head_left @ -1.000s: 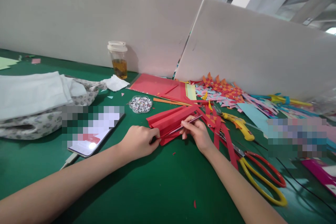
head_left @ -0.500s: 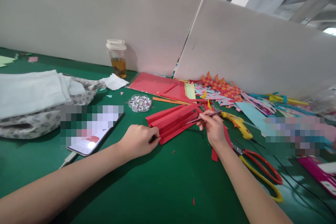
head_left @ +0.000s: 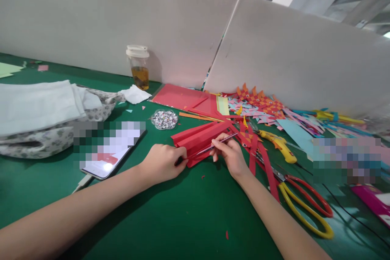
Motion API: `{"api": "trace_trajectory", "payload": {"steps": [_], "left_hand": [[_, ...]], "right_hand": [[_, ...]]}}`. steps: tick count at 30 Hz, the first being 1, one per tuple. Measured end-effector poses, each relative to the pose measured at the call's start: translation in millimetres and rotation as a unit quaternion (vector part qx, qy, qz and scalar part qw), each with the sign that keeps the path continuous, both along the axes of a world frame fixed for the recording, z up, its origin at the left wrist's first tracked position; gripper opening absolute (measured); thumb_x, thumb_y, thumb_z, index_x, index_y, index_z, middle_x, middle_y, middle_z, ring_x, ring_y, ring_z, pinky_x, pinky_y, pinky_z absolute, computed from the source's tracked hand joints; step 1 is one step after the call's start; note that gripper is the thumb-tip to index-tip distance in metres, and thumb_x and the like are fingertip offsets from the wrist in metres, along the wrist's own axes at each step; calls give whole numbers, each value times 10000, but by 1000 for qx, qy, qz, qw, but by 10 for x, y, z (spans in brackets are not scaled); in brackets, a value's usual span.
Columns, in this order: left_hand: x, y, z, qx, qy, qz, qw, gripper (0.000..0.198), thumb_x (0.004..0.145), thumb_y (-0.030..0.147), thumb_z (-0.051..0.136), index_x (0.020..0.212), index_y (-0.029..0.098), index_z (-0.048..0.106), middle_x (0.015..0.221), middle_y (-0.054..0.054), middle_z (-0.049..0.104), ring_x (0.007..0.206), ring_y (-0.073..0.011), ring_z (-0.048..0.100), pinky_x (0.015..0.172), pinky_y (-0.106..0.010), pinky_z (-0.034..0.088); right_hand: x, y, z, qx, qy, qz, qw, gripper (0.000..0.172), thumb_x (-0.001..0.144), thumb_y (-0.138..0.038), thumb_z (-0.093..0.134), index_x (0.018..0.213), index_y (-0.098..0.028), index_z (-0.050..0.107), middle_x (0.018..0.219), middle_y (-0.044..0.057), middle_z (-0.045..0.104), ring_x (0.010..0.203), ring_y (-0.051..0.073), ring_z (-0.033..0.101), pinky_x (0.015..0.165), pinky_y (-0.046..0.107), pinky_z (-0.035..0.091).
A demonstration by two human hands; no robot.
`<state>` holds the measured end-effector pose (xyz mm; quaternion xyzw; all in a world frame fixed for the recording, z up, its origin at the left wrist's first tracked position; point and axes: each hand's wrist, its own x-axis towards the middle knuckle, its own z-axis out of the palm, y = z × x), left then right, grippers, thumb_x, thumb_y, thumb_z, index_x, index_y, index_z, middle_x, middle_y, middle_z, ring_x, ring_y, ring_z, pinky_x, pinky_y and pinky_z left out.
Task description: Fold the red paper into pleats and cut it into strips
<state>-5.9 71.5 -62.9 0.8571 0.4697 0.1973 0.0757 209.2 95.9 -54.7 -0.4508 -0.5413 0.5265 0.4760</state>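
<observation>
My left hand (head_left: 166, 163) is closed, pinching the near left corner of a red pleated paper sheet (head_left: 199, 135) that lies on the green table. My right hand (head_left: 230, 155) grips a slim, dark, pen-like tool (head_left: 229, 138) with a pale thin end. That end lies over the red paper and points toward my left fingertips; whether it touches the sheet I cannot tell. Just right of my right hand are red paper strips (head_left: 267, 166) joined to a woven red and orange paper fish (head_left: 246, 138). My fingers hide parts of the paper's near edge.
Scissors (head_left: 307, 205) and a yellow glue gun (head_left: 278, 146) with a cord lie at the right. Left are a phone (head_left: 114, 150) on a cable and a cloth bundle (head_left: 57, 130). Behind stand a dish of googly eyes (head_left: 164, 120), a lidded cup (head_left: 140, 69) and finished paper fish (head_left: 258, 99).
My right hand has moved left and nearer, bringing the tool's thin end across the red paper toward my left hand. My left hand keeps its pinch. The view has shifted slightly.
</observation>
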Motion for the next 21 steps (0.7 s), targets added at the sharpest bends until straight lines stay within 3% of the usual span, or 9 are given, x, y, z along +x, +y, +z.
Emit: {"api": "trace_trajectory", "payload": {"steps": [11, 18, 21], "left_hand": [[-7, -13, -8, -1, -4, -4, 1000, 141, 766, 274, 488, 781, 209, 612, 553, 25, 615, 481, -127, 555, 442, -232, 277], [-19, -19, -15, -1, -7, -4, 1000, 141, 771, 265, 478, 777, 215, 610, 554, 30, 613, 488, -129, 557, 446, -233, 279], [-21, -16, -14, -4, -5, -5, 1000, 134, 774, 262, 477, 785, 217, 603, 567, 31, 620, 496, -133, 563, 447, -234, 284]], "right_hand": [[4, 17, -44, -10, -8, 17, 1000, 196, 752, -328, 618, 678, -187, 503, 524, -14, 617, 399, 107, 529, 439, 227, 404], [222, 134, -53, 36, -8, -61, 997, 188, 735, -302, 627, 643, -188, 510, 479, -25, 581, 358, 91, 483, 392, 216, 350], [200, 99, -37, 47, 10, -57, 997, 168, 745, -284, 619, 650, -192, 516, 491, -28, 583, 366, 87, 481, 394, 215, 347]]}}
